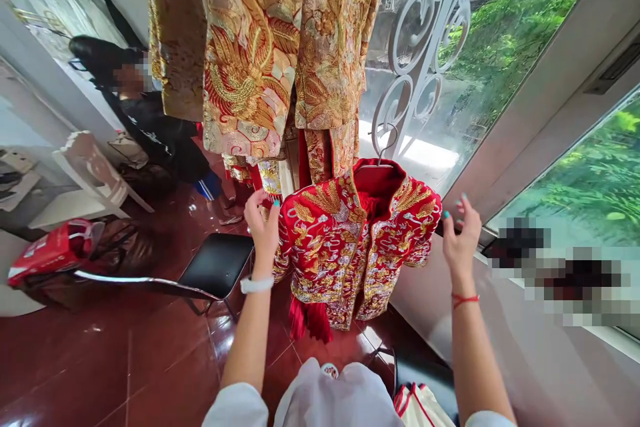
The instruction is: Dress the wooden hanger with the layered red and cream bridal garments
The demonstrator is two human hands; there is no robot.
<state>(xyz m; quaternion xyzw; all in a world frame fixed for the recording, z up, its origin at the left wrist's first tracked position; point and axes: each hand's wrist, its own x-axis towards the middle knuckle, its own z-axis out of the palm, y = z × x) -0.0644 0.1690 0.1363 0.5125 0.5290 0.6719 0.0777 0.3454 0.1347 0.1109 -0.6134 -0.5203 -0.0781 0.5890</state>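
A red jacket (325,233) with dense gold and silver embroidery hangs in front of me on a wire hanger (383,145). Its front is parted, and a red tassel (310,320) dangles below the hem. Beside the jacket's left-hand shoulder in view is my left hand (263,227), fingers apart and holding nothing. By the opposite shoulder my right hand (461,237) is raised, also with fingers spread and nothing in it. Just behind the jacket hang gold embroidered garments (250,60).
A black chair (217,267) stands to the left, near a red bag (55,250). A person (155,127) in dark clothes is further back. White scrolled ironwork (415,47) and windows line the right. A dark seat (425,373) with cream, red-edged cloth (423,407) is below.
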